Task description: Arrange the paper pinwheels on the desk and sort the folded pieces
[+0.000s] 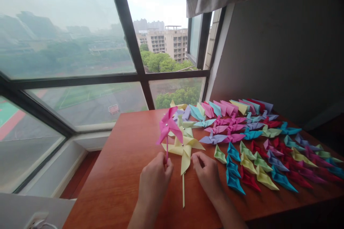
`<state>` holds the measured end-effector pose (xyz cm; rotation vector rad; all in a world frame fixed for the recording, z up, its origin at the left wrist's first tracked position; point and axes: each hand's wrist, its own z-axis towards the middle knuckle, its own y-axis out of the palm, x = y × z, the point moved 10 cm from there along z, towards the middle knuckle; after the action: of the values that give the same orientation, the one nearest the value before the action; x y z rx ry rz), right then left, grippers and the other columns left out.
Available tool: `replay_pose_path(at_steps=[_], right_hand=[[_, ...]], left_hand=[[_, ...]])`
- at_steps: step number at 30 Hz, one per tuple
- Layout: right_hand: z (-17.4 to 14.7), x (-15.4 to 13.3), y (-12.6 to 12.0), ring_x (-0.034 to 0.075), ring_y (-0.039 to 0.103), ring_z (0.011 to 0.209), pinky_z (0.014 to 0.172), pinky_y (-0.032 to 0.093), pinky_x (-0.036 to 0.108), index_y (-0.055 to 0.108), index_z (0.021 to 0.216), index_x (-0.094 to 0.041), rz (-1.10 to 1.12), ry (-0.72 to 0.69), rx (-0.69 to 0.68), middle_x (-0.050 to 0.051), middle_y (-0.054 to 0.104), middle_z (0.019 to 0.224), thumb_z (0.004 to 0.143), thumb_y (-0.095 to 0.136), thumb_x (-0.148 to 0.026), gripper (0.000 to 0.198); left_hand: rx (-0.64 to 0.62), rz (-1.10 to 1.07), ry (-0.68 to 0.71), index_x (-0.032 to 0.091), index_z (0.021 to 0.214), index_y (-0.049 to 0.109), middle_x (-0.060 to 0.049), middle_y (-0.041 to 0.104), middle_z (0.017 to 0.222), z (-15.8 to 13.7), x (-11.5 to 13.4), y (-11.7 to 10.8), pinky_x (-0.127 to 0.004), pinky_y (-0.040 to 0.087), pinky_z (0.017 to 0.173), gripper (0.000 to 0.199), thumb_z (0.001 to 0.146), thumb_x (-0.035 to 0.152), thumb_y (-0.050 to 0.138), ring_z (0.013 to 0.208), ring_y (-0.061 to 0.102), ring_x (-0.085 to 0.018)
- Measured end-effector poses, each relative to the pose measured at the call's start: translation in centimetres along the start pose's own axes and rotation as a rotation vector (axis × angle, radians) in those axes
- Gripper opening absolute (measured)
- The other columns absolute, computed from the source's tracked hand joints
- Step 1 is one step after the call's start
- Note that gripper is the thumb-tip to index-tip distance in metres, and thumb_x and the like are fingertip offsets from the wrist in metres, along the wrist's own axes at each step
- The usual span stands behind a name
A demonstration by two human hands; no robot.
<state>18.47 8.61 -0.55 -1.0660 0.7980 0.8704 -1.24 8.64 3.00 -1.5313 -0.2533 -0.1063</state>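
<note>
My left hand (155,175) pinches the stick of a pink paper pinwheel (168,126), which stands upright above the table. Just behind and below it, a pale yellow pinwheel (185,150) lies flat, its stick pointing toward me. To the right of that pinwheel is my right hand (208,171), fingers curled together and nothing visible in them. Its fingertips are close to the yellow blade; I cannot tell whether they touch. A pale green pinwheel (184,126) and a lavender one (182,113) lie farther back, partly covered.
Rows of folded paper boats (248,163), paper cranes (233,127) and other folded paper pieces (228,108) fill the right of the wooden table (129,150). A window (80,75) runs along the far and left sides. The wall (285,43) rises at right.
</note>
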Motion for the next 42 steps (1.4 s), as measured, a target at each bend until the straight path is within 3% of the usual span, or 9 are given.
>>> replay_pose_path(at_steps=[7, 10, 13, 18, 27, 35, 39, 42], right_hand=[[-0.2, -0.3, 0.8, 0.013, 0.055, 0.059, 0.057, 0.036, 0.022, 0.061, 0.071, -0.018, -0.055, -0.038, -0.054, 0.000, 0.060, 0.064, 0.095, 0.045, -0.035, 0.033], [-0.3, -0.3, 1.1, 0.013, 0.055, 0.058, 0.057, 0.035, 0.022, 0.060, 0.071, -0.018, -0.073, -0.054, -0.080, 0.000, 0.060, 0.064, 0.095, 0.045, -0.034, 0.032], [-0.4, -0.3, 1.5, 0.013, 0.055, 0.059, 0.058, 0.034, 0.022, 0.059, 0.070, -0.018, -0.097, -0.068, -0.102, 0.000, 0.060, 0.064, 0.095, 0.045, -0.033, 0.032], [-0.5, -0.4, 2.0, 0.014, 0.057, 0.060, 0.058, 0.034, 0.023, 0.059, 0.070, -0.019, -0.127, -0.084, -0.138, 0.000, 0.060, 0.064, 0.095, 0.045, -0.031, 0.031], [-0.6, -0.4, 2.1, 0.014, 0.060, 0.061, 0.060, 0.036, 0.023, 0.063, 0.072, -0.019, -0.169, -0.120, -0.128, 0.002, 0.065, 0.066, 0.094, 0.047, -0.029, 0.030], [-0.6, 0.1, 2.5, 0.017, 0.061, 0.063, 0.062, 0.039, 0.025, 0.064, 0.075, -0.019, -0.177, -0.093, -0.170, 0.005, 0.067, 0.069, 0.097, 0.042, -0.039, 0.037], [-0.5, -0.1, 2.2, 0.016, 0.061, 0.063, 0.061, 0.037, 0.025, 0.064, 0.074, -0.019, -0.180, -0.098, -0.143, 0.004, 0.066, 0.068, 0.096, 0.042, -0.036, 0.035], [-0.4, 0.1, 1.6, 0.016, 0.061, 0.062, 0.060, 0.037, 0.024, 0.063, 0.074, -0.019, -0.178, -0.076, -0.092, 0.003, 0.066, 0.068, 0.096, 0.044, -0.034, 0.033]], left_hand=[[0.158, 0.241, -0.265, 0.022, 0.079, 0.057, -0.008, 0.071, 0.072, 3.6, -10.4, -4.7, -0.031, 0.036, 0.058, 0.026, 0.091, 0.039, 0.041, 0.073, 0.069, -0.029], [0.134, 0.293, -0.336, 0.020, 0.087, 0.062, -0.013, 0.073, 0.083, 4.8, -13.9, -4.6, -0.033, 0.042, 0.062, 0.031, 0.091, 0.038, 0.037, 0.079, 0.070, -0.031], [-0.015, 0.261, -0.332, 0.020, 0.090, 0.066, -0.015, 0.073, 0.088, 5.6, -15.6, -2.6, -0.035, 0.047, 0.065, 0.034, 0.089, 0.038, 0.038, 0.082, 0.070, -0.033], [-0.088, 0.281, -0.329, 0.016, 0.096, 0.070, -0.019, 0.074, 0.093, 6.4, -15.8, -1.3, -0.040, 0.051, 0.070, 0.041, 0.090, 0.038, 0.036, 0.087, 0.070, -0.036], [-0.023, 0.317, -0.240, 0.010, 0.103, 0.070, -0.022, 0.073, 0.096, 10.2, -15.2, -2.0, -0.037, 0.051, 0.072, 0.039, 0.088, 0.027, 0.038, 0.090, 0.070, -0.034], [-0.018, 0.286, -0.247, 0.008, 0.105, 0.069, -0.023, 0.072, 0.102, 13.6, -15.7, -2.9, -0.036, 0.050, 0.071, 0.038, 0.088, 0.021, 0.037, 0.092, 0.069, -0.034], [-0.002, 0.288, -0.264, 0.010, 0.107, 0.067, -0.023, 0.071, 0.105, 13.2, -15.5, -3.7, -0.038, 0.050, 0.073, 0.037, 0.089, 0.025, 0.039, 0.095, 0.068, -0.035], [0.019, 0.301, -0.203, 0.013, 0.105, 0.066, -0.020, 0.072, 0.100, 10.7, -12.3, -3.7, -0.037, 0.049, 0.074, 0.038, 0.093, 0.034, 0.037, 0.092, 0.069, -0.033]])
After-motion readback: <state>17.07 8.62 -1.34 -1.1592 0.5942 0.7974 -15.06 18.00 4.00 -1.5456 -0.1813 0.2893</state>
